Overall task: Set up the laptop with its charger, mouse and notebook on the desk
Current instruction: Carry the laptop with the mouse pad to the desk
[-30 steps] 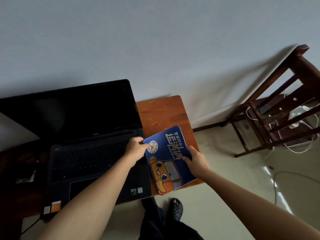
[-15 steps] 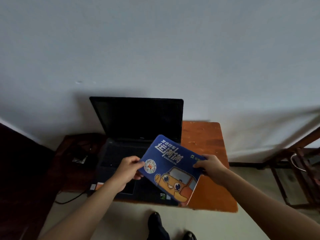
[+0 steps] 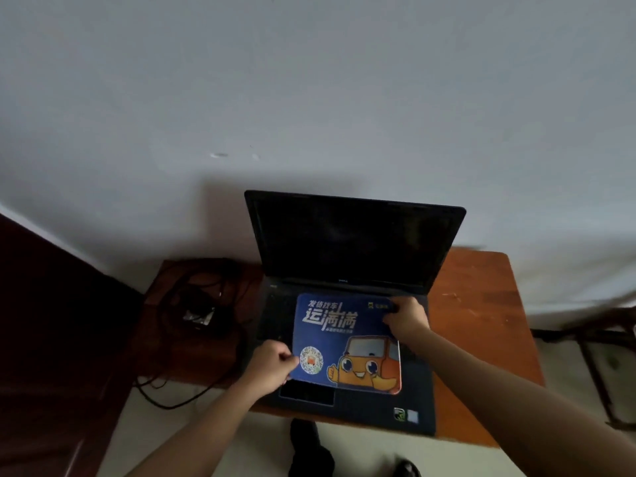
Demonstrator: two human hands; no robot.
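A black laptop [image 3: 354, 242] stands open on a small wooden desk [image 3: 481, 304], its screen dark. A blue pad [image 3: 344, 342] with an orange cartoon truck and white lettering lies over the laptop's keyboard. My left hand [image 3: 272, 364] pinches its near left edge. My right hand [image 3: 406, 318] grips its far right corner. The black charger brick [image 3: 199, 316] with tangled cables sits on the desk's left part. I see no mouse.
A white wall rises right behind the desk. A dark wooden surface [image 3: 51, 321] fills the left side. Chair legs [image 3: 599, 356] show at the right edge. My dark shoes [image 3: 309, 445] stand on the pale floor below the desk.
The view has swung left, so the laptop now sits near the middle. Both hands carried the blue pad leftward from the desk's right part and levelled it over the keyboard.
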